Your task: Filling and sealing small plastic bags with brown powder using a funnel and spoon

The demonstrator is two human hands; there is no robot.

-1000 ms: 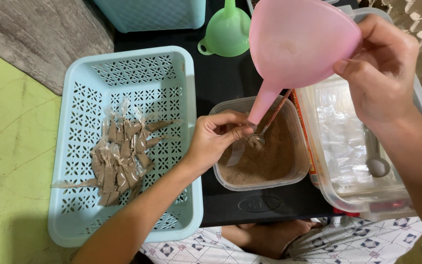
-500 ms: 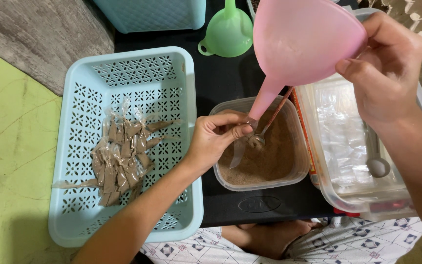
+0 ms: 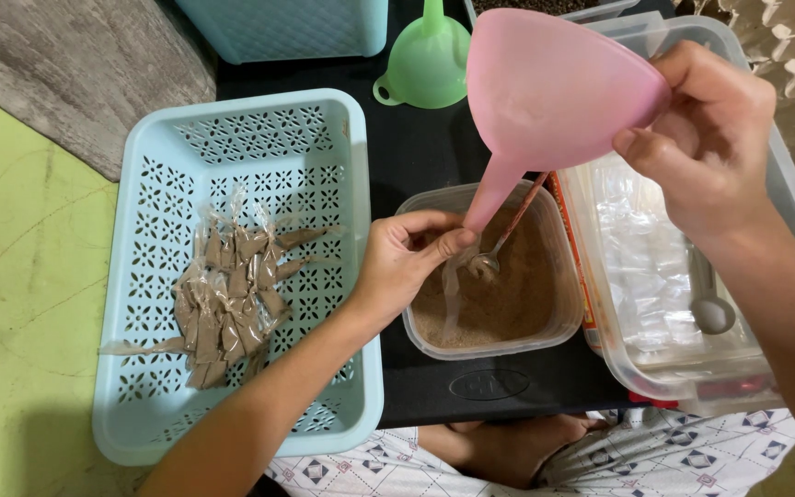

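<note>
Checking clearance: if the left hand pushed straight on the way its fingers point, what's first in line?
Likely the pink funnel spout, right at the left hand fingertips above the tub of brown powder; depth unclear.

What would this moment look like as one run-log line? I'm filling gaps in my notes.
left hand: pinching small clear bag at funnel spout | right hand: holding pink funnel tilted | below: tub of brown powder, spoon inside | blue basket: filled packets

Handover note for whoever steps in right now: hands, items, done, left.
Right hand holds the pink funnel by its rim, spout tilted down.
Left hand pinches a small clear bag at the spout tip, over the tub of brown powder; a spoon rests in the powder.
Done: a pile of filled, tied packets in the light blue basket.
Left: this bag looks unfilled; empty bags wait in the clear bin on the right.
</note>
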